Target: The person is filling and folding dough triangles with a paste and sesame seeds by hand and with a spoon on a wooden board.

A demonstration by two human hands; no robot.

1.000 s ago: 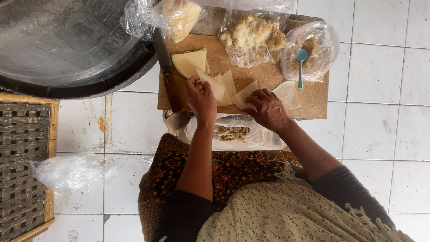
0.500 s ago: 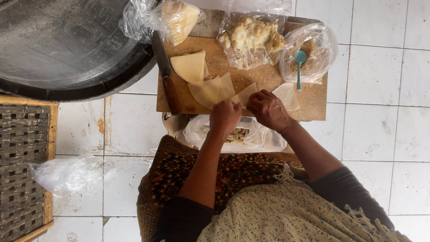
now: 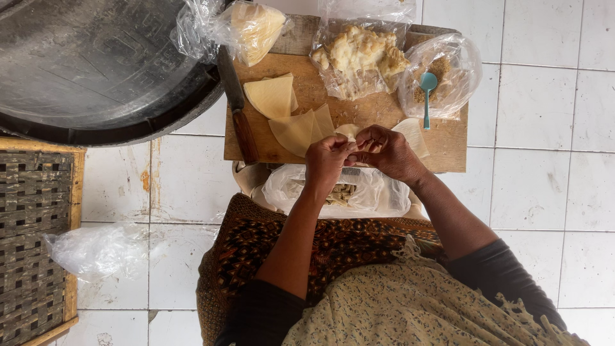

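My left hand (image 3: 325, 160) and my right hand (image 3: 389, 152) meet over the near edge of a wooden cutting board (image 3: 384, 109). Together they pinch a small pale dough wrapper (image 3: 349, 133) between the fingertips. Pale triangular wrapper sheets (image 3: 274, 96) and more wrapper sheets (image 3: 298, 131) lie on the board just left of my hands. Another wrapper piece (image 3: 413, 131) shows right of my right hand. A knife (image 3: 238, 112) with a wooden handle lies along the board's left edge.
Bags at the board's far side hold wrappers (image 3: 253, 25), white crumbly filling (image 3: 362, 54) and brown crumbs with a teal spoon (image 3: 428, 86). A plastic bag (image 3: 378, 192) lies by my lap. A large metal pan (image 3: 96, 64), a woven tray (image 3: 32, 243) and a crumpled bag (image 3: 96, 250) are left.
My left hand left the wrapper sheets on the board and moved right to join my right hand. Both hands now pinch one small wrapper together.
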